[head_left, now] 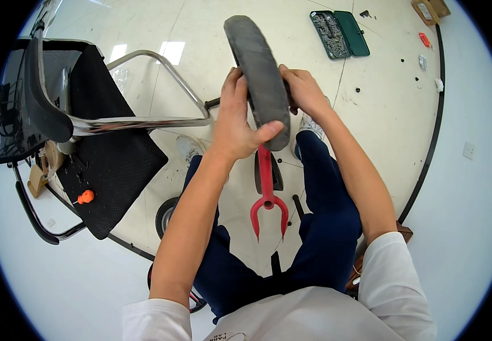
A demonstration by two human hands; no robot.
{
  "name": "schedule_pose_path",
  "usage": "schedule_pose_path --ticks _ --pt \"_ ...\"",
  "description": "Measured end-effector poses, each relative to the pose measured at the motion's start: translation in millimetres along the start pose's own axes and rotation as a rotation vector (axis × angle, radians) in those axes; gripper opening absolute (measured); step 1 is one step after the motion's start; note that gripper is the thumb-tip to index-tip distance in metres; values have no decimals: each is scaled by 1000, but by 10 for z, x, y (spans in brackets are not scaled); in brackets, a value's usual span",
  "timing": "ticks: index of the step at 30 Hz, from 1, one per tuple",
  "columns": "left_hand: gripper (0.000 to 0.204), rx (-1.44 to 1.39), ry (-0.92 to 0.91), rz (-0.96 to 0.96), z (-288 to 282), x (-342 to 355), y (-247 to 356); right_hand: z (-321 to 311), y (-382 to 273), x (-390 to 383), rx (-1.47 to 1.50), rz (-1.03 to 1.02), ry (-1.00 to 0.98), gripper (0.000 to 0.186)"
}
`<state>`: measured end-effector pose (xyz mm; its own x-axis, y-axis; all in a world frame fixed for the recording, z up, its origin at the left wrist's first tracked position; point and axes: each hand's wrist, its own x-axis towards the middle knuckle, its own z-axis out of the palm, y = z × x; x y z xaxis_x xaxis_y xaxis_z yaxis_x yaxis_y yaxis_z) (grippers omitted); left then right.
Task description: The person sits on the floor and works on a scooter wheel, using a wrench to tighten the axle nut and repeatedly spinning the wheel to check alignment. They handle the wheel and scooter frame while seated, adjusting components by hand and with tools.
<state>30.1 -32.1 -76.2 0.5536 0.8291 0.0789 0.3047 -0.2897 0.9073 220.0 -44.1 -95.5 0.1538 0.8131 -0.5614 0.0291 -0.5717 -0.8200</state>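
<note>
As left hand and right hand clasp dark piece beyond red fork, positioning seems underway; next move wants steady support.

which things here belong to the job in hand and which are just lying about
Seemingly in use:
dark curved piece, left hand gripping it, right hand at its edge
red fork below it
perhaps the open green case of metal parts

Apparently just lying about:
brown box
small red item
</note>
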Motion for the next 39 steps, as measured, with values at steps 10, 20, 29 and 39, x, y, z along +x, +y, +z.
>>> schedule_pose_path --ticks 10,20,29,39 --pt "104 -66 -52 -122 -69 -62 -39 -1078 1209 -341 283 181 419 35" --pt "55 -382 278 -380 -187 -82 -161 -960 3251 -1312 139 644 400 34" --pt "33 -402 476 -687 -201 -5 -290 -1074 3159 -1388 78 469 409 37" --pt "26 -510 333 -600 -30 56 -188 -1175 2739 -1314 45 478 377 36"
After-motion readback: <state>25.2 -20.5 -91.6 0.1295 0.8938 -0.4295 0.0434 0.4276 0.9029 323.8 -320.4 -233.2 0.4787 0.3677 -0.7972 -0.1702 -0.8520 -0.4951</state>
